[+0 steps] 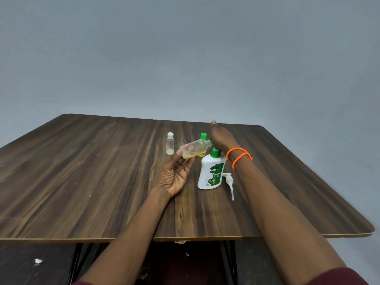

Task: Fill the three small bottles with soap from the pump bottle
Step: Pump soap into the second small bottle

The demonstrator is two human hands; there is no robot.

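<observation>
Table (102, 182): dark wood grain, bears everything below. A tipped bottle would spill soap across the bare top.

Right hand (221, 137): reaches over the pump bottle, back toward the camera, wrist in orange bands (238, 158). Fingers hidden behind the hand; whether they hold anything cannot be told. Risk: the forearm passes close above the green collar, and a brush there could topple the pump bottle.

Left hand (176, 173): palm up, thumb and fingertips pinching the base of the open bottle. The grip is at one end only, so a slip looks possible.

Pump bottle (210, 173): white, green collar, upright at centre right. Pump (229, 183) out, lying on the table just beside it. Neck apparently open, so a knock would spill.

Open bottle (194, 149): clear, uncapped, tilted nearly flat, mouth toward the right hand, a little yellow soap pooled low. Judged risk: more tilt lets soap run out of the mouth.

Green-capped bottle (203, 140): behind the open one, mostly hidden, yellow contents.

White-capped bottle (170, 144): upright, left of the others, nearly empty.
</observation>
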